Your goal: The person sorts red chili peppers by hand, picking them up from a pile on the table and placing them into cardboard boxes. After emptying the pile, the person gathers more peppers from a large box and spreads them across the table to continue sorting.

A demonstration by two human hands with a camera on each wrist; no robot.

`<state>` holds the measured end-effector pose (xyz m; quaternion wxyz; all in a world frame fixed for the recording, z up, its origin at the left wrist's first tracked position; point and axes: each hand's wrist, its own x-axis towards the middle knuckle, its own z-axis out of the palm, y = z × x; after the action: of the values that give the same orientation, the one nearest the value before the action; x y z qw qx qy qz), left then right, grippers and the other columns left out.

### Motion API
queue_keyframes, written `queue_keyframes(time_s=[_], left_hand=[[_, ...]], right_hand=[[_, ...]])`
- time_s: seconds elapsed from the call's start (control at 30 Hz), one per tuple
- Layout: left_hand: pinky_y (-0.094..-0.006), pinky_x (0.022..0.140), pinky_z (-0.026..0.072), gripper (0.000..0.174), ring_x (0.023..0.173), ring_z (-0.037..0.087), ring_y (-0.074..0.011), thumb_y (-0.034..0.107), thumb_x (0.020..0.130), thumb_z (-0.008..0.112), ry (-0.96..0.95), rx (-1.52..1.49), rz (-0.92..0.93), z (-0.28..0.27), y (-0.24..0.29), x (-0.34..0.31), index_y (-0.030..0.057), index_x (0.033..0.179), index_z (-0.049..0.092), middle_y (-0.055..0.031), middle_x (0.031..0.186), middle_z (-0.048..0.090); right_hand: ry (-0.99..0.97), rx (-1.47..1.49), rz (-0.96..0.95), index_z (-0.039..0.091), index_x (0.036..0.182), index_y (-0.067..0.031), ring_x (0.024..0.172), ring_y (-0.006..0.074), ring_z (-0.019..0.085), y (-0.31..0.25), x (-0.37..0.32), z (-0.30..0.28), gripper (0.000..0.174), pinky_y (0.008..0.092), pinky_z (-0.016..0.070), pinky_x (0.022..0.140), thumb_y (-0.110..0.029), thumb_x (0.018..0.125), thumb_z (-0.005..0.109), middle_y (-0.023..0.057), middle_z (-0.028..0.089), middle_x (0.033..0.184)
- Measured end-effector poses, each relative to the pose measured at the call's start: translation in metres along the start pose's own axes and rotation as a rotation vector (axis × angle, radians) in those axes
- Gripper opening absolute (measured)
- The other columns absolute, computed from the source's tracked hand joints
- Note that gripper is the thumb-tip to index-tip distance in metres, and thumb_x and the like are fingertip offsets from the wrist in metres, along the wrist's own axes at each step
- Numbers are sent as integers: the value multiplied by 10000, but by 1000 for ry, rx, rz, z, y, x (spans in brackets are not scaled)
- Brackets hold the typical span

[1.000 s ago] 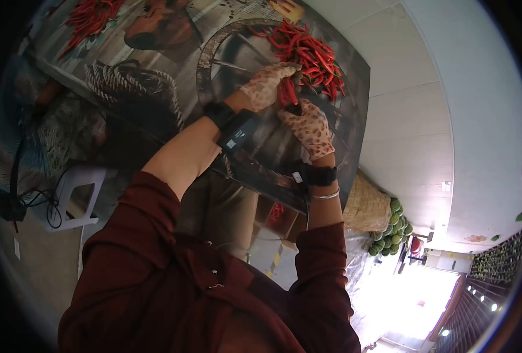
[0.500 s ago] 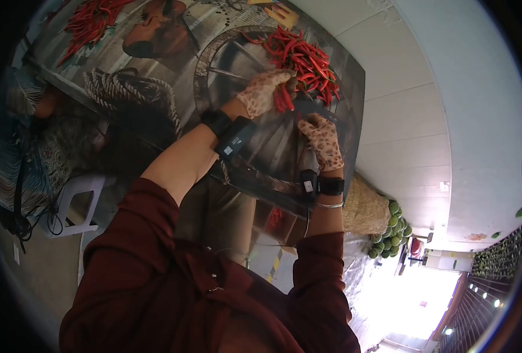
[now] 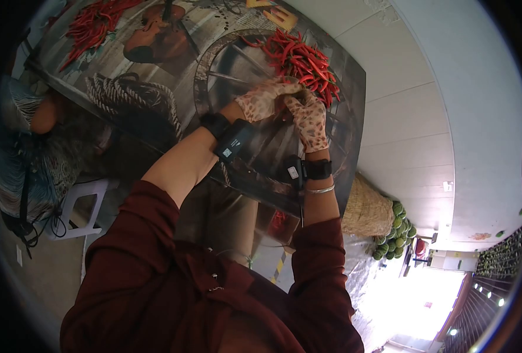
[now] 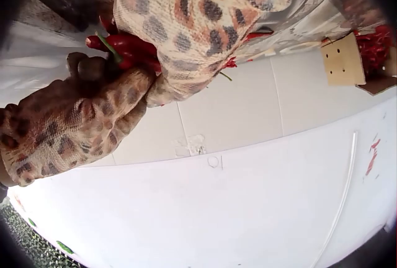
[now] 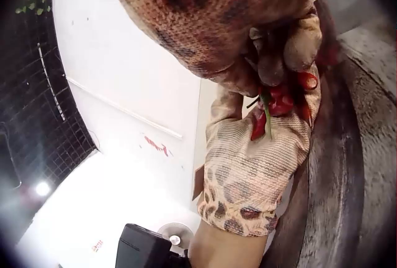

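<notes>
Both hands wear leopard-spotted knit gloves with dark fingertips and meet at the near edge of a pile of red chili peppers (image 3: pixel 305 62). My left hand (image 3: pixel 267 100) grips a small bunch of chili peppers (image 4: pixel 133 49), their stem ends poking out of the fist. Thumb and fingers of my right hand (image 3: pixel 309 122) are curled at those stem ends, pinching in among the peppers. Seen from the right wrist, a green stem (image 5: pixel 267 116) sticks out below the dark fingertips. The gloves cover most of the held peppers.
The table (image 3: pixel 237 156) has a printed cover with a wheel, rope and violin. Another heap of red chilies (image 3: pixel 96 26) lies at its far left. A cardboard box (image 4: pixel 343 62) with red chilies stands below the table. A white stool (image 3: pixel 84 206) is at left, beside a seated person.
The right hand moved away from the left, down and right, then came back up to the bunch. The left hand stayed near the pile, keeping its grip on the chili peppers.
</notes>
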<state>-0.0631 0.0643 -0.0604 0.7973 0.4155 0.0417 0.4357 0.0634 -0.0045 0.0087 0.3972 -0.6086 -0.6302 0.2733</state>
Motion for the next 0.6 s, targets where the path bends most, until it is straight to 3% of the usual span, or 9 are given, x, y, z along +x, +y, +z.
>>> queue_keyframes(time_s=[0.03, 0.07, 0.17, 0.23, 0.3, 0.37, 0.4, 0.5, 0.6], left_hand=[[-264, 797, 528, 322, 1018, 590, -138, 99, 913, 554, -10, -257, -175, 4, 5, -3, 51, 1231, 536, -47, 1215, 556], [-264, 797, 528, 322, 1018, 590, -138, 99, 913, 554, -10, -260, -177, 5, 4, -3, 51, 1231, 536, -47, 1215, 556], [-271, 806, 538, 299, 1020, 597, -154, 72, 909, 553, 55, 89, -11, 4, -5, 4, 42, 1206, 538, -68, 1173, 578], [-313, 821, 552, 244, 970, 619, -183, 51, 906, 545, 230, -378, -119, 0, -13, 13, 25, 1148, 552, -97, 1105, 603], [-325, 808, 560, 229, 939, 627, -193, 48, 899, 555, 233, -396, -74, 5, -12, 10, 18, 1127, 554, -104, 1065, 613], [-336, 795, 567, 216, 907, 636, -203, 45, 893, 566, 229, -413, -36, 12, -4, 6, 11, 1105, 556, -110, 1025, 622], [-343, 786, 570, 225, 892, 637, -205, 49, 886, 579, 258, -393, -61, 14, -1, 6, 5, 1106, 555, -108, 1007, 624], [-344, 773, 571, 233, 875, 639, -204, 61, 879, 598, 283, -377, -71, 14, -2, 7, -2, 1100, 558, -103, 973, 627], [-332, 762, 571, 223, 865, 639, -195, 69, 875, 607, 295, -382, -66, 10, -4, 6, -3, 1083, 565, -100, 948, 630]], right_hand=[[25, 47, 10, 657, 986, -4, 721, 146, 620, -2, 0, 0, 250, 283, 490, 670, -183, 813, 644, 76, 677, 848], [26, 45, 13, 657, 986, -4, 721, 146, 620, -3, -1, -2, 250, 283, 490, 670, -183, 813, 644, 76, 677, 848], [-71, 107, 118, 650, 1020, -3, 723, 134, 612, -13, -1, -11, 259, 268, 488, 666, -177, 828, 645, 66, 670, 856], [83, 61, 132, 650, 1036, -8, 731, 129, 607, -12, 5, -21, 251, 263, 487, 658, -163, 838, 649, 56, 661, 856], [85, 78, 127, 625, 1106, -17, 742, 134, 608, 0, 20, -31, 298, 272, 491, 644, -156, 843, 652, 57, 658, 869], [174, -134, 16, 576, 1195, -28, 801, 142, 609, 2, 34, -37, 411, 274, 491, 685, -163, 820, 677, 76, 648, 957], [104, -177, 89, 451, 1331, -41, 730, 124, 614, 8, 40, -42, 589, 257, 486, 591, -215, 821, 688, 82, 655, 946], [32, -515, -69, 357, 1397, -46, 740, 147, 624, 24, 56, -44, 773, 268, 498, 603, -265, 762, 739, 118, 653, 951], [53, -598, -48, 308, 1423, -61, 727, 173, 633, 29, 64, -42, 886, 276, 512, 604, -304, 710, 774, 147, 650, 961]])
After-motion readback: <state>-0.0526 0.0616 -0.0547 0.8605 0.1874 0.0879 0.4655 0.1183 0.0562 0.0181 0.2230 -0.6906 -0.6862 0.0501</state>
